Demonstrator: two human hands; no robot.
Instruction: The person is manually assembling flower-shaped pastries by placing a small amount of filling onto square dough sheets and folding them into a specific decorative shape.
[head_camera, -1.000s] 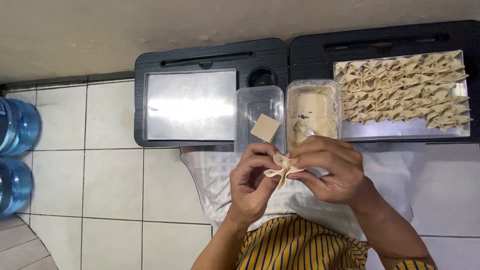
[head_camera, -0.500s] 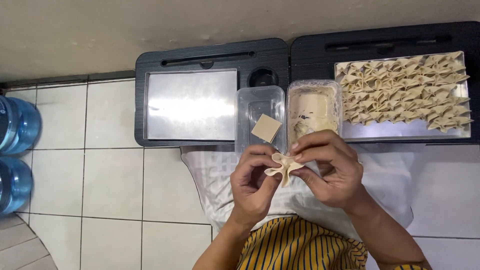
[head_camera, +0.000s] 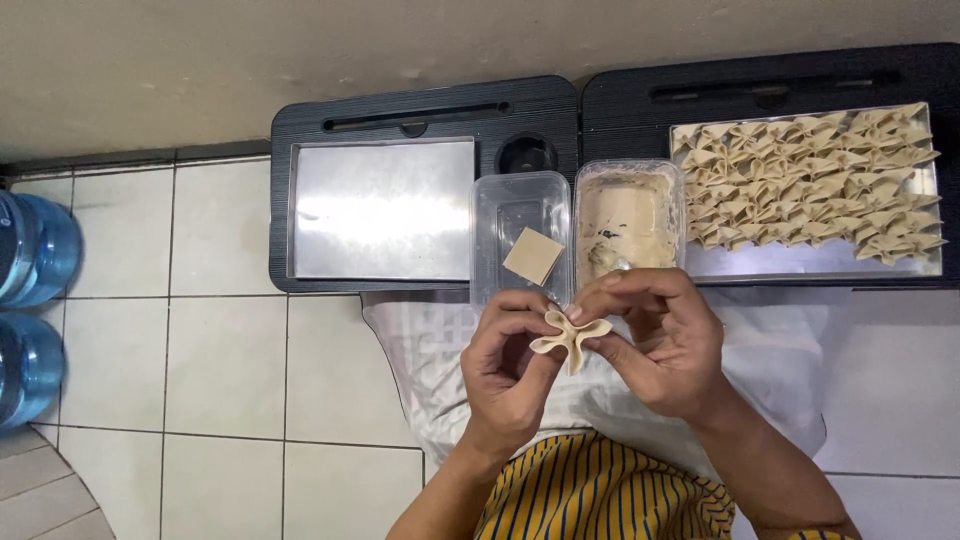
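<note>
Fingers of both hands pinching folded dumpling (head_camera: 571, 335), clear tubs (head_camera: 520, 240) just beyond, tray (head_camera: 380, 208)

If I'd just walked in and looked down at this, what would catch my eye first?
Probably the two hands at the centre, the left hand and right hand, pinching a pale folded dumpling between their fingertips. Next, the metal tray at upper right, packed with rows of folded dumplings. Between it and an empty tray sit two clear tubs, one holding a single square wrapper.

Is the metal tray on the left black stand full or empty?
Empty: the left metal tray shows only bare shiny metal, while the right tray is mostly covered with rows of folded dumplings.
</note>
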